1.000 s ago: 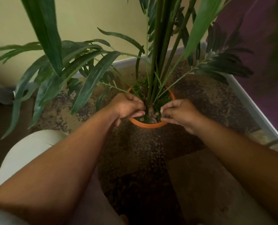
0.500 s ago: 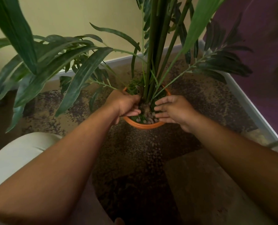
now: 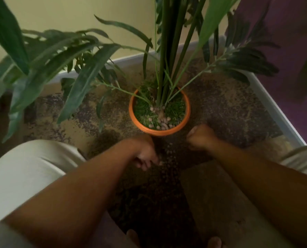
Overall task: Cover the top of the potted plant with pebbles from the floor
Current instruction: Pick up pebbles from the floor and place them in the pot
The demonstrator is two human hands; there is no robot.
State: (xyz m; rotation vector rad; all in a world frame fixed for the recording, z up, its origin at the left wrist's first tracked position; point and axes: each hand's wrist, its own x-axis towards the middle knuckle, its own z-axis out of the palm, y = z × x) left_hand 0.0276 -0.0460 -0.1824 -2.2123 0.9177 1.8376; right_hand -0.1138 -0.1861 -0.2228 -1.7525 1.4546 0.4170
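Both hands are now lying clear of the orange pot (image 3: 160, 133), whereas half a second ago they were sitting over its top on either side of the stems (image 3: 165, 72). The left hand (image 3: 145, 156) is reaching down to the floor at the centre of the frame, with its fingers curling onto the loose pebbles (image 3: 168, 158) scattered there. Motion blur is hiding whether it is gripping any, so I cannot tell. The right hand (image 3: 200, 136) is hanging just right of centre, bunching into a fist near the pot's lower right side. Whether anything is lying inside that fist is hidden.

Just above the hands, the pot is standing upright, with its rim apart from both of them. A small cluster of placed pebbles (image 3: 162, 122) is lying around the base of the stems and toward the near rim. Green moss-like cover (image 3: 141, 111) is showing to the left, right and back, so most of the top is, in my judgement, waiting to be covered.

For this scoop, the left hand is probably best raking several stones into the palm rather than pinching one. It should then be carrying them in low under the long leaves (image 3: 81, 72) at upper left and spreading them over the green sides, not onto the middle cluster.

A pale trouser knee (image 3: 29, 172) is filling the lower left.
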